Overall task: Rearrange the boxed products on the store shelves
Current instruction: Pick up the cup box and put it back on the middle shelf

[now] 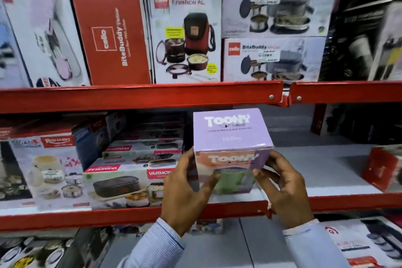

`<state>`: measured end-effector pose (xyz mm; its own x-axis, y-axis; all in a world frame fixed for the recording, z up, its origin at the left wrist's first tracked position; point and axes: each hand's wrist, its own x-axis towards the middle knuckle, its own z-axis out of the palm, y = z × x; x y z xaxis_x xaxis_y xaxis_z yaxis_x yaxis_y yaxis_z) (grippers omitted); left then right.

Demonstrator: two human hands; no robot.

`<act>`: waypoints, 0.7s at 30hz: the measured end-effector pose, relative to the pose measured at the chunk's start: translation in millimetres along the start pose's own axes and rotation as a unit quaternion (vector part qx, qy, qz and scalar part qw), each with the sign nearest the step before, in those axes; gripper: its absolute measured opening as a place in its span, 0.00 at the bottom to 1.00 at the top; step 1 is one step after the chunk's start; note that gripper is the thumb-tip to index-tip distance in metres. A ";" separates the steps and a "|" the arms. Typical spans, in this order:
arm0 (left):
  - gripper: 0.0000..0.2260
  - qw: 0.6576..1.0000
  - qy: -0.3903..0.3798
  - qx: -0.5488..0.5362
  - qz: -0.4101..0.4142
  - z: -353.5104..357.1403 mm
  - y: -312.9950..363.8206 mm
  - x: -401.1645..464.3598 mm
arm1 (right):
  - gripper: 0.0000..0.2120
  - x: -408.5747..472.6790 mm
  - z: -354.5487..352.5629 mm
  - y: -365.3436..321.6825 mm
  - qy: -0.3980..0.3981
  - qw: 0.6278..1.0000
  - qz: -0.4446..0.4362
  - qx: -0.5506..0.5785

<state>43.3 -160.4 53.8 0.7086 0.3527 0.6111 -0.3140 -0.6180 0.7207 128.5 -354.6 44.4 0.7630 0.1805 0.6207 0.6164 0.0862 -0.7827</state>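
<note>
A lilac Toony box [231, 135] is held upright in front of the middle shelf [326, 172]. My left hand [185, 191] grips its left side and front lower corner. My right hand [285, 185] grips its right side, fingers on the front face. The box hovers at the shelf's front edge, just right of a stack of Varmora lunch-box cartons [132, 178]. Whether its base touches the shelf is hidden by my hands.
The upper shelf holds a red Cello BiteBuddy box [111, 26], an MF Freshco box [185, 32] and two stacked BiteBuddy boxes [276, 28]. A Rishabh box [50, 169] stands at the left of the middle shelf, a red box [382, 169] at its right. More cartons lie below.
</note>
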 end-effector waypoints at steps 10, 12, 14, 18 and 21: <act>0.22 0.995 -0.035 0.069 -0.058 47.9 -40.1 29.7 | 0.19 37.9 -2.5 60.2 -0.024 0.994 0.073 -0.076; 0.21 0.995 -0.031 0.081 -0.055 50.2 -42.9 30.4 | 0.17 39.0 -2.2 64.8 -0.026 0.994 0.077 -0.079; 0.21 0.994 -0.029 0.089 -0.053 51.0 -43.6 31.4 | 0.17 40.1 -2.3 67.4 -0.027 0.993 0.078 -0.079; 0.21 0.994 -0.035 0.091 -0.054 51.0 -45.9 32.8 | 0.19 40.0 -2.0 68.7 -0.029 0.993 0.085 -0.076; 0.22 0.994 -0.038 0.088 -0.048 49.9 -45.9 31.9 | 0.20 37.4 -1.9 69.3 -0.028 0.993 0.091 -0.076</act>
<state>111.8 -155.8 23.8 0.7776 0.3663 0.5110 -0.1321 -0.6995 0.7024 200.1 -343.8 13.5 0.8550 0.2343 0.4628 0.4948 -0.1007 -0.8632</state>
